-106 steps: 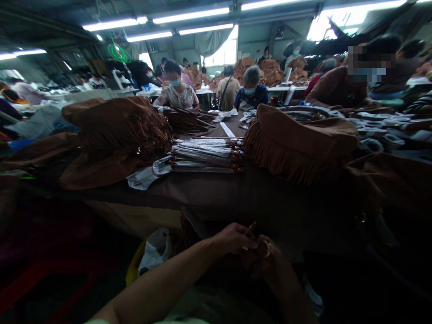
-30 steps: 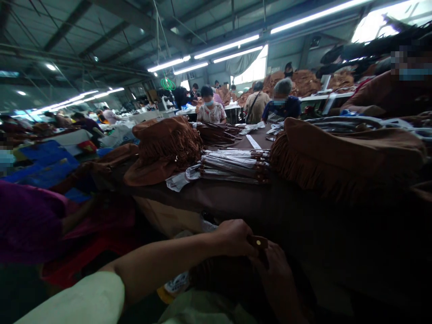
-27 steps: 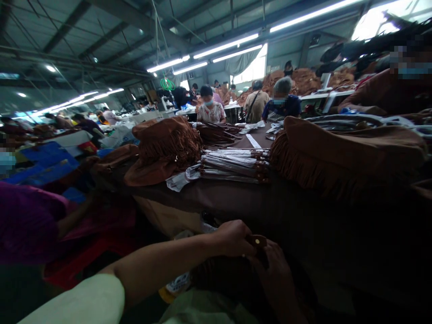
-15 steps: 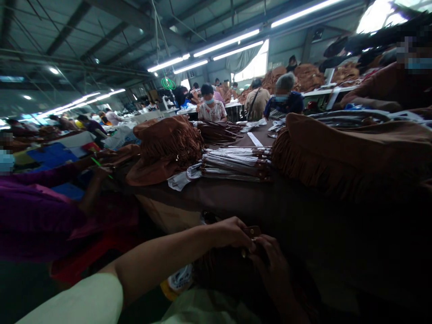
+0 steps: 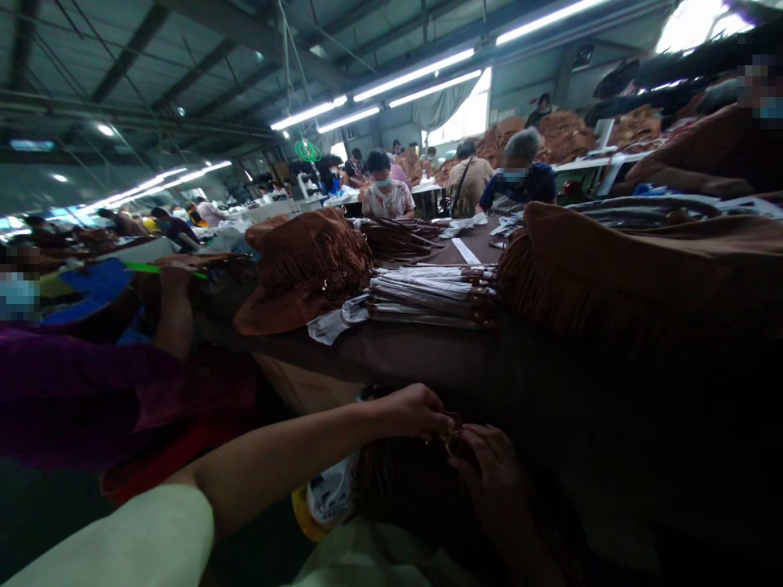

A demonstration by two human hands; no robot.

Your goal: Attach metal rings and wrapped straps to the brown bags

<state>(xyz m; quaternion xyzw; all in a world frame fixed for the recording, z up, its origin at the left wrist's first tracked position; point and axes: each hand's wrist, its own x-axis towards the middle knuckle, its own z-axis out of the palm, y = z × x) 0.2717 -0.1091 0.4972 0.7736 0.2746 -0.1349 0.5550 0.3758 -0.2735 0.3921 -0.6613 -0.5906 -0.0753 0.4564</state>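
My left hand [image 5: 413, 410] and my right hand [image 5: 486, 465] meet low in the middle, below the table's near edge. Both are closed on a dark brown fringed piece [image 5: 404, 489] that lies in my lap. The fingertips of both hands pinch a small metal fitting [image 5: 451, 442] at the top of that piece; it is too dark to name. The piece's lower part is lost in shadow.
A brown-covered table [image 5: 422, 355] carries fringed brown suede bags [image 5: 306, 265], a larger fringed heap [image 5: 612, 277] and wrapped straps [image 5: 428, 297]. A person in a purple sleeve [image 5: 91, 383] sits close on my left. Other masked workers sit at the far end.
My hands have drawn closer together and risen slightly; the small brown strap tab with its stud no longer shows between them. The neighbour's arm on the left has lifted onto the table.
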